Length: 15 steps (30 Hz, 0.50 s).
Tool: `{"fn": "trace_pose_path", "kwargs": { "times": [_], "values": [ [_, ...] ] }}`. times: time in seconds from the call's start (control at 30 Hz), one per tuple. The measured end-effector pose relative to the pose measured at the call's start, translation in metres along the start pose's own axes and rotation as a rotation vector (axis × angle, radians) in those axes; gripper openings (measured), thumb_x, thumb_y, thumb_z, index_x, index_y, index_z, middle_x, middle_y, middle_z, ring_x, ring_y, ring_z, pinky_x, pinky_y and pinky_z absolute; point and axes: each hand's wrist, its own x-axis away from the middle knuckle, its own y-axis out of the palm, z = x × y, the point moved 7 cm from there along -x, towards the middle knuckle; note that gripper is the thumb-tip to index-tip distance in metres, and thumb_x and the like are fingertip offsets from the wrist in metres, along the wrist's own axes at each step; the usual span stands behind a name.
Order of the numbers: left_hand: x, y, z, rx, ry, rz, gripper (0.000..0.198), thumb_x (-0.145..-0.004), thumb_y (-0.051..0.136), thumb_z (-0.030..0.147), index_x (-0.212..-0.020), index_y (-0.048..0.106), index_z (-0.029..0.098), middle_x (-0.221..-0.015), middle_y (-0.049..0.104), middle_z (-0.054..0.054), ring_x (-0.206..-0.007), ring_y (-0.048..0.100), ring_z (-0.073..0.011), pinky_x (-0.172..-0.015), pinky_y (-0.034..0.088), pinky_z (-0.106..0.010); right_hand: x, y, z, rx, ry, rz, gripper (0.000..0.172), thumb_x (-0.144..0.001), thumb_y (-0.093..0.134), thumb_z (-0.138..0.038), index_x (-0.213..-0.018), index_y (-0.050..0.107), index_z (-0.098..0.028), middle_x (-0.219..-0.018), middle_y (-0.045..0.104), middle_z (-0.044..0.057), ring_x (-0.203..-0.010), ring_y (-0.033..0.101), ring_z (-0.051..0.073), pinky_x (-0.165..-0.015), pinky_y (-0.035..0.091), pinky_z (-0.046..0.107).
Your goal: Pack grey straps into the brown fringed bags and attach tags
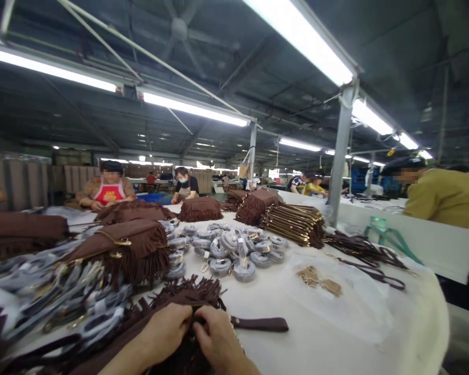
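A brown fringed bag [187,294] lies at the near edge of the white table, its fringe spread away from me. My left hand [166,330] has its fingers curled on the bag's upper edge. Close beside it, my right hand [217,333] is bent over the same edge, thumb and fingers pressed together on the brown material. The fingertips of both hands almost meet, and what lies between them is too dark to make out. A brown wrist strap [261,324] sticks out to the right of my right hand.
Rolled grey straps [229,250] lie beyond my hands. Fringed bags [131,245] are piled left, with a stack of gold-zippered pieces [293,223] at the back. Tags [320,280] on plastic and brown straps [375,271] lie right. Several people work around.
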Motion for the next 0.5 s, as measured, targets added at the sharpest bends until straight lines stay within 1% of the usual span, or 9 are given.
{"fn": "trace_pose_path", "kwargs": {
  "times": [0.07,0.13,0.2,0.27,0.33,0.4,0.5],
  "values": [
    [-0.001,-0.009,0.005,0.165,0.020,-0.045,0.013,-0.072,0.043,0.016,-0.067,0.055,0.020,-0.068,0.067,-0.002,-0.069,0.064,-0.0199,-0.060,0.043,-0.026,-0.002,-0.005,0.000,-0.211,-0.019,0.002,0.025,-0.076,0.059,-0.006,-0.089,0.074,-0.022,-0.086,0.074,0.001,-0.084,0.066,0.018,-0.078,0.043,0.024],
    [-0.009,-0.018,0.007,0.345,-0.004,-0.059,0.008,-0.068,0.043,0.020,-0.064,0.050,0.020,-0.058,0.059,0.002,-0.059,0.059,-0.0170,-0.053,0.039,-0.023,-0.005,-0.006,0.001,-0.385,-0.027,-0.031,0.025,-0.075,0.058,-0.007,-0.084,0.075,-0.022,-0.083,0.074,-0.001,-0.080,0.066,0.016,-0.074,0.044,0.022],
    [-0.024,-0.028,0.009,0.430,0.009,-0.028,0.007,-0.065,0.043,0.023,-0.063,0.048,0.020,-0.056,0.054,0.004,-0.058,0.055,-0.0153,-0.053,0.038,-0.023,-0.009,-0.006,0.005,-0.484,-0.013,-0.045,0.023,-0.073,0.058,-0.008,-0.078,0.075,-0.022,-0.075,0.072,-0.002,-0.074,0.065,0.015,-0.069,0.043,0.021],
    [-0.044,-0.032,0.012,0.419,0.058,-0.039,0.007,-0.062,0.046,0.025,-0.060,0.049,0.019,-0.056,0.051,0.004,-0.060,0.050,-0.0144,-0.055,0.037,-0.023,-0.013,-0.005,0.011,-0.530,0.006,-0.023,0.020,-0.071,0.057,-0.007,-0.072,0.073,-0.020,-0.068,0.068,-0.003,-0.069,0.062,0.015,-0.065,0.041,0.021],
    [-0.065,-0.025,0.016,0.414,0.097,-0.132,0.008,-0.059,0.048,0.026,-0.060,0.051,0.018,-0.055,0.050,0.004,-0.059,0.047,-0.0136,-0.055,0.036,-0.023,-0.016,0.001,0.020,-0.553,0.013,-0.001,0.017,-0.069,0.056,-0.008,-0.066,0.069,-0.019,-0.062,0.062,-0.003,-0.065,0.057,0.014,-0.062,0.039,0.021],
    [-0.085,-0.011,0.019,0.422,0.105,-0.255,0.010,-0.056,0.049,0.026,-0.060,0.053,0.018,-0.052,0.049,0.005,-0.053,0.044,-0.0125,-0.051,0.035,-0.023,-0.018,0.013,0.032,-0.568,0.043,-0.009,0.012,-0.068,0.058,-0.011,-0.064,0.066,-0.019,-0.058,0.057,-0.004,-0.059,0.053,0.013,-0.056,0.036,0.021],
    [-0.109,0.011,0.030,0.400,0.139,-0.383,0.010,-0.053,0.053,0.024,-0.060,0.057,0.017,-0.051,0.049,0.006,-0.051,0.040,-0.0108,-0.047,0.031,-0.021,-0.023,0.030,0.057,-0.624,0.165,0.028,0.006,-0.068,0.062,-0.019,-0.062,0.064,-0.019,-0.055,0.055,-0.004,-0.056,0.049,0.013,-0.051,0.033,0.022]
  ]
}}
